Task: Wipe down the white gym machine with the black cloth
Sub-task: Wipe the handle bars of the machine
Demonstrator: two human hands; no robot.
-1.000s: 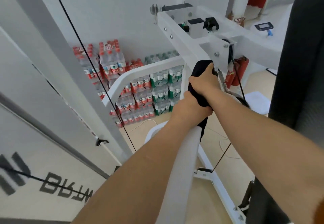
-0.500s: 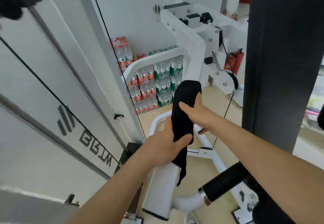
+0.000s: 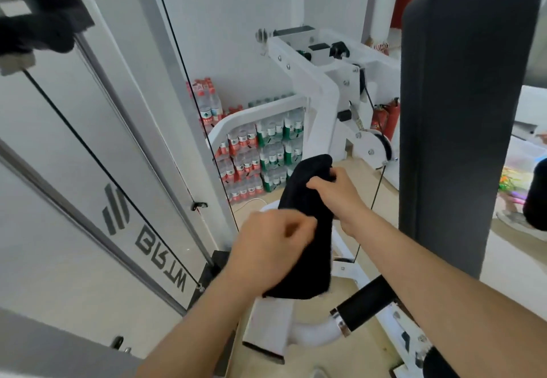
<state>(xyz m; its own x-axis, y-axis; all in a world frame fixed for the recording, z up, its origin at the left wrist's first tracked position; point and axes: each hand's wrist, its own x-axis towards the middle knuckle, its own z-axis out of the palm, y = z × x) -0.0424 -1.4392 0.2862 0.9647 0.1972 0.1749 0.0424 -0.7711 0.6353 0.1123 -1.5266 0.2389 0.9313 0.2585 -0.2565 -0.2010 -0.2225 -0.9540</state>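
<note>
While left hand [image 3: 272,249], right hand [image 3: 336,194] grip black cloth [image 3: 315,262], backrest [image 3: 461,111] beside

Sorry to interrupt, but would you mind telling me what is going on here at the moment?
A person is wiping the white gym machine with a black cloth. The cloth is draped along a sloping white bar of the frame. The right hand grips it near its upper end, and the left hand holds its edge lower down. A bare stretch of bar shows below the cloth, beside a black foam roller.
</note>
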